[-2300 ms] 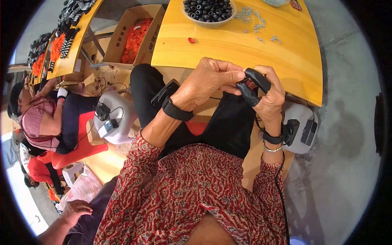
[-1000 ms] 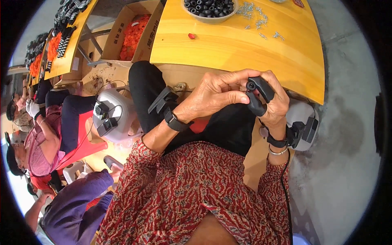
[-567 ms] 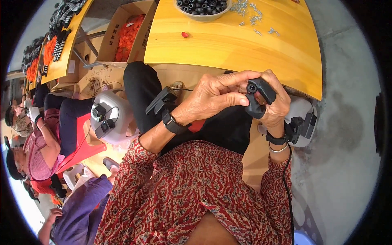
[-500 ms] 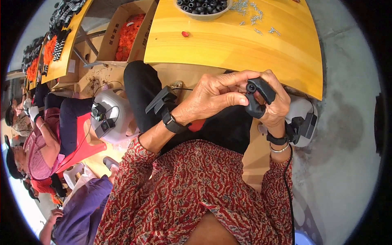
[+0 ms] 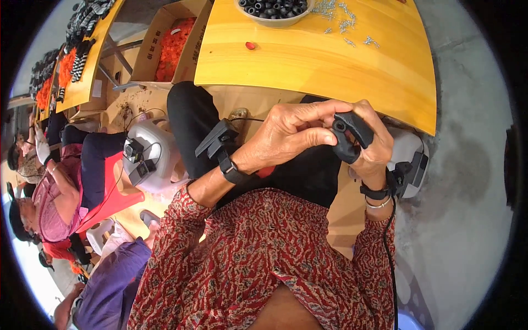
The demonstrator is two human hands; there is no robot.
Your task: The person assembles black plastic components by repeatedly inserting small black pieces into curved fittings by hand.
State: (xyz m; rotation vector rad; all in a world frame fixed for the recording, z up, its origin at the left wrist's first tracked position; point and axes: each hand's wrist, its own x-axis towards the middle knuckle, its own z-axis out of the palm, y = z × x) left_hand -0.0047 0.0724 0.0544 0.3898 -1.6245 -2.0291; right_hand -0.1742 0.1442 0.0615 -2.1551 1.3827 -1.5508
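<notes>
Over my lap, just off the front edge of the yellow table [image 5: 313, 66], both hands meet at a curved black part [image 5: 356, 127] with a dark, leathery-looking surface. My right hand [image 5: 378, 147] is wrapped round it from the right. Thumb and fingers of my left hand [image 5: 289, 135] pinch a small black ring [image 5: 339, 125] with a round hole, set at the curved part's left end. Whether the ring is joined to the part I cannot tell. A black lower lobe [image 5: 345, 147] bulges below the ring, and my right palm hides the rest.
A bowl [image 5: 275, 23] of small black rings stands at the table's far edge. Silvery screws [image 5: 346, 25] lie scattered right of it, and a small red piece [image 5: 250, 46] nearer. An open cardboard box [image 5: 148, 55] holds orange pieces. Co-workers sit at left, one wearing a white glove [image 5: 42, 146].
The curved black part has turned slightly in my right hand, and the gap between its upper and lower portions looks narrower. My left hand keeps its pinch. A co-worker's gloved hand has shifted.
</notes>
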